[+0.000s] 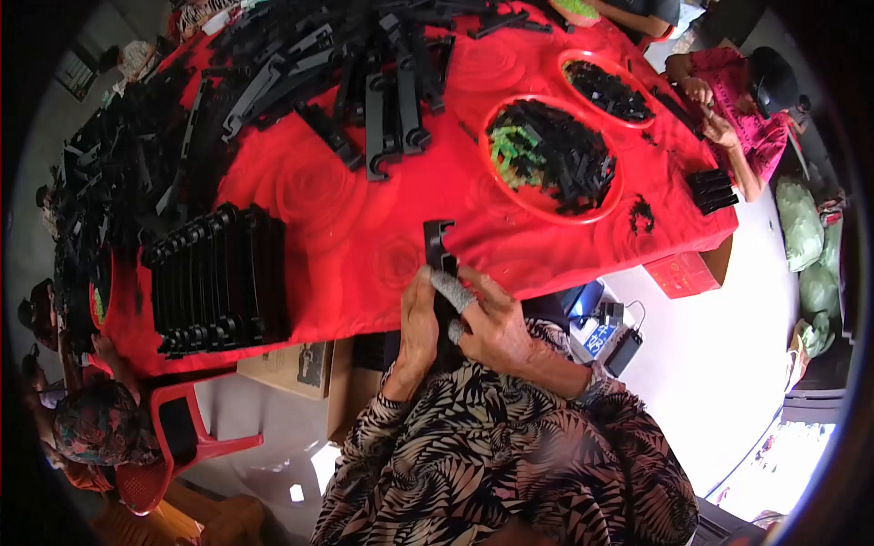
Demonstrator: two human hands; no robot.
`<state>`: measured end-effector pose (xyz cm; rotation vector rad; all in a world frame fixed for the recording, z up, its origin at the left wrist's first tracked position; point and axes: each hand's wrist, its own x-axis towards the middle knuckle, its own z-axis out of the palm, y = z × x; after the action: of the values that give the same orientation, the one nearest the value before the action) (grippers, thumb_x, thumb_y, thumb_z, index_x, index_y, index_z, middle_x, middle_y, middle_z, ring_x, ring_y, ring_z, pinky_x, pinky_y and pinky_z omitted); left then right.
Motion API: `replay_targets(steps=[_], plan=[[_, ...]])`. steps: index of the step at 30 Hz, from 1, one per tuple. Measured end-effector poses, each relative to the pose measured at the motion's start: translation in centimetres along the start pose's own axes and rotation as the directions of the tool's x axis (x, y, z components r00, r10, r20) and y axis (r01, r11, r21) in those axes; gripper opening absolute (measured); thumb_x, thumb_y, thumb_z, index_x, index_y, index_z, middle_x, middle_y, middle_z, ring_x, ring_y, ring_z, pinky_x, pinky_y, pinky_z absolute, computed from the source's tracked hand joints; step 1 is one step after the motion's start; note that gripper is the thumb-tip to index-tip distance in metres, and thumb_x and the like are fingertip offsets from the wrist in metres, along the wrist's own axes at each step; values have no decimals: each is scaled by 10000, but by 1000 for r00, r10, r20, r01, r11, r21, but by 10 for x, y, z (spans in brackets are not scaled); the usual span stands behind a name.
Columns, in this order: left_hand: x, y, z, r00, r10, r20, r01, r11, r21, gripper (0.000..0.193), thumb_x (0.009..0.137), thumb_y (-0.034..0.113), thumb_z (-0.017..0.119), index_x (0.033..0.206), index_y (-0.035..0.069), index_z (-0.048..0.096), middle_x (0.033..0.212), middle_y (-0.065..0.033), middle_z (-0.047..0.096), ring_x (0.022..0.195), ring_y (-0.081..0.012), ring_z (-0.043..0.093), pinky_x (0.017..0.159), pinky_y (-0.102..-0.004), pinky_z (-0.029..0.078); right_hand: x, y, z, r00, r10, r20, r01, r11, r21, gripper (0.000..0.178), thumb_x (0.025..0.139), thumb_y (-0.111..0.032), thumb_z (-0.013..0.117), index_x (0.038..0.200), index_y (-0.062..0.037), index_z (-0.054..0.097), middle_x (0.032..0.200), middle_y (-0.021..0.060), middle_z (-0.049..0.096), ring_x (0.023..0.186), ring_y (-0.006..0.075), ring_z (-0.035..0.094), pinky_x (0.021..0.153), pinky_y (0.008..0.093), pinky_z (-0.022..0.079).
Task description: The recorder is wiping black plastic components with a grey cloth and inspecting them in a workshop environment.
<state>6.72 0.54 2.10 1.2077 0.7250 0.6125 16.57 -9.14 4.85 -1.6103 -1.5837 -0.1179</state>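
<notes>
Both hands meet at the near edge of the red-covered table, around a long black plastic part (438, 238) with a hooked end. My left hand (418, 320) grips it from the left side, fingers closed. My right hand (496, 326) is closed on it from the right, with grey wrapping on some fingers. Its upper end sticks out beyond the fingertips; the lower part is mostly hidden by the hands. A neat stack of similar black parts (218, 282) lies to the left. Ahead are loose long black parts (381, 127) in a heap.
A red oval basket (557, 218) holds small black and green pieces. Behind it stands a second basket (628, 125) of black pieces. At the right, a person in pink (760, 123) works beside a small black stack (713, 191). A red chair (177, 437) and another person (105, 423) are at the lower left.
</notes>
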Motion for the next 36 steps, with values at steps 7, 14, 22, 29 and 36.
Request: replay_targets(steps=[7,14,22,29,36], plan=[[-6,9,13,991,103,-85,-103,995,10,320,1061,261,351,937,24,527,810,-9,513,751,-118,473,676,-276,414,-8,-1,2,999,-31,28,32,999,-26,571,662,-8,644,1222,73,564,1242,261,551,1040,332,607,763,408,555],[-5,-6,16,961,257,-101,-254,966,47,306,1067,253,344,959,18,508,796,-19,506,730,-116,464,640,-282,404,-5,1,-2,997,-63,43,64,998,-23,586,632,-1,643,1208,76,569,1209,270,569,970,330,629,686,389,556],[-5,2,15,977,173,-122,-179,983,-47,305,1064,253,348,964,25,524,825,-21,550,760,-109,502,672,-261,430,-3,8,-3,983,-44,180,27,995,100,705,599,10,661,1289,47,525,1252,271,536,1064,399,607,822,429,555],[-4,-6,12,981,162,-104,-170,983,-74,314,1067,271,350,961,34,527,832,-24,548,756,-114,496,681,-267,430,-3,5,-5,979,-30,202,14,997,81,762,620,17,645,1351,79,440,1186,324,561,1120,425,567,818,444,546],[-5,-7,14,968,220,-121,-224,974,-21,295,1065,273,354,1019,38,527,838,-21,532,751,-107,482,664,-265,424,-7,6,3,996,-33,87,26,996,82,642,593,17,645,1224,82,546,1150,307,590,1063,405,606,771,442,563]])
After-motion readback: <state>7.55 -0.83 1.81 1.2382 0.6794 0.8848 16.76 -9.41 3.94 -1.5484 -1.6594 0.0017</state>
